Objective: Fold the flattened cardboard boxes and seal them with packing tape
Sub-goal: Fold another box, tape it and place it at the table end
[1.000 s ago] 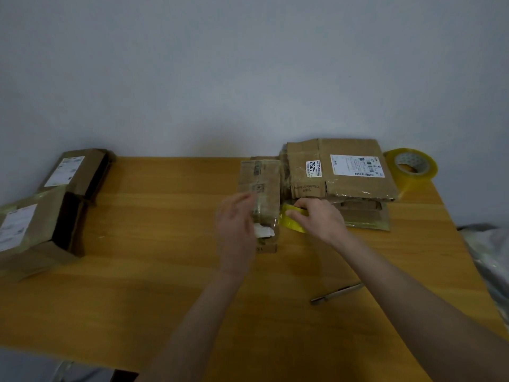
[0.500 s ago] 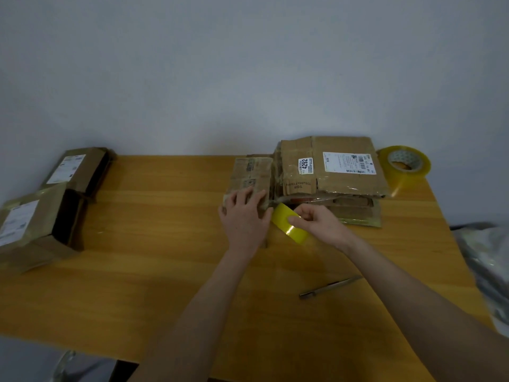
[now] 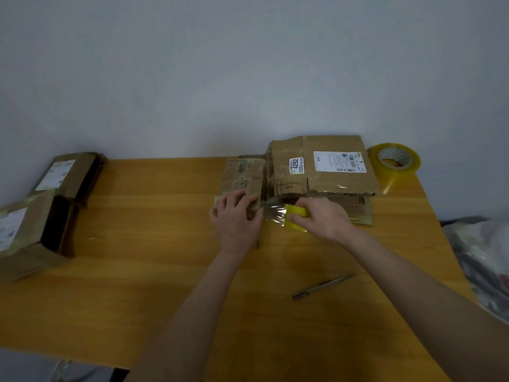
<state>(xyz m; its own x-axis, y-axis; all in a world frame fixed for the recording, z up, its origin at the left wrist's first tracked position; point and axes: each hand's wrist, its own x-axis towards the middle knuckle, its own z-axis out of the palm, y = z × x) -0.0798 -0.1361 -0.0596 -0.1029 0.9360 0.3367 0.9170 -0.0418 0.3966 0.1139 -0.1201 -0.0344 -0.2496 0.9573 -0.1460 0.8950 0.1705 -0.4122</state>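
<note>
While the left hand (image 3: 235,217) presses flat on the small box (image 3: 242,175) to steady it, the right hand (image 3: 322,219) grips the tape roll (image 3: 296,215), likely tensioning its strip (image 3: 272,213) for sealing.

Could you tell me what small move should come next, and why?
Probably lay the stretched tape down along the box: the left hand pins its end there, while the right hand holds the roll off to the side.
</note>
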